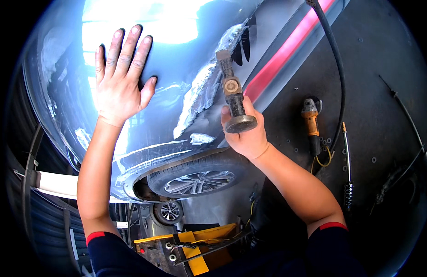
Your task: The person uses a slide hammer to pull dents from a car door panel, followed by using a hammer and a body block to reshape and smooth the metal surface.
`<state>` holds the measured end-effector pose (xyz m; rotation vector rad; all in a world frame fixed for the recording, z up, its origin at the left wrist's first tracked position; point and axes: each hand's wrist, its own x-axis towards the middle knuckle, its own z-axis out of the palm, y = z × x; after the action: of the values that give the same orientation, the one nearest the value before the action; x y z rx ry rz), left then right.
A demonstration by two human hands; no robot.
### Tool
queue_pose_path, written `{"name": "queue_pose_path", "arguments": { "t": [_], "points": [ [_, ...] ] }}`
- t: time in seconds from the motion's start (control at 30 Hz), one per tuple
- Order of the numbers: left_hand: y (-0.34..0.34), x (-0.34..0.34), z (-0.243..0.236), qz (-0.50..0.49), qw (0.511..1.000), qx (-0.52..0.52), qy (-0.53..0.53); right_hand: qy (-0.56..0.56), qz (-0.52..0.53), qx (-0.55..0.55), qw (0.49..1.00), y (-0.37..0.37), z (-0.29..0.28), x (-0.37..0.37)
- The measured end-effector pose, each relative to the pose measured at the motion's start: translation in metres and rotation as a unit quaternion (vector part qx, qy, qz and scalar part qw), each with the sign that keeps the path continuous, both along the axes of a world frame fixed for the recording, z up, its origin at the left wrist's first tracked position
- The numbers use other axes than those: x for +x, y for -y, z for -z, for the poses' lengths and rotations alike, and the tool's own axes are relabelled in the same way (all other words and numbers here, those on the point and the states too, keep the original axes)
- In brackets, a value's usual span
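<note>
My left hand (122,76) lies flat on the glossy blue-grey car panel (172,78), its fingers spread. To its right, my right hand (245,136) is closed round the handle of a body hammer (232,90). The hammer's head stands up toward me, with a round face at the near end and a narrower one at the far end. Most of the handle is hidden by the hand and head. Beside the hammer, a rough whitish sanded patch (195,99) runs along the panel. A wheel (199,181) sits in the arch below.
On the dark floor at the right lie an orange angle grinder (311,121) and a metal rod with a spring (347,161). A black hose (337,60) hangs nearby. A yellow-framed machine (195,256) stands near me. A pinkish-red strip (282,55) runs along the car's lower side.
</note>
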<state>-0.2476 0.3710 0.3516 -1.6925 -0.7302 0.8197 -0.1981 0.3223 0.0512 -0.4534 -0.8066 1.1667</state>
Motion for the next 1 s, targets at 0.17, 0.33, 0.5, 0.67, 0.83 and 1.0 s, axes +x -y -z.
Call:
{"name": "queue_pose_path", "arguments": {
  "t": [0.17, 0.33, 0.5, 0.67, 0.83, 1.0],
  "points": [
    [0.001, -0.004, 0.000, 0.002, 1.000, -0.003, 0.005, 0.011, 0.014, 0.010, 1.000, 0.004, -0.001, 0.001],
    [-0.001, -0.002, 0.000, 0.009, 1.000, -0.003, 0.006, 0.016, 0.058, 0.021, 0.998, 0.007, -0.009, 0.000],
    [0.000, -0.003, 0.001, 0.013, 1.000, -0.001, 0.014, 0.069, 0.029, 0.018, 0.997, 0.011, 0.003, 0.000],
    [0.001, -0.002, -0.001, 0.016, 0.999, 0.000, 0.028, 0.076, -0.009, 0.037, 0.996, 0.005, 0.015, 0.000],
    [0.007, 0.018, 0.001, -0.028, 0.998, 0.008, -0.048, 0.066, 0.004, 0.054, 0.996, 0.005, 0.025, 0.001],
    [0.005, 0.010, -0.001, 0.003, 1.000, -0.023, 0.022, 0.082, 0.008, 0.018, 0.996, 0.008, 0.013, -0.001]
  ]
}}
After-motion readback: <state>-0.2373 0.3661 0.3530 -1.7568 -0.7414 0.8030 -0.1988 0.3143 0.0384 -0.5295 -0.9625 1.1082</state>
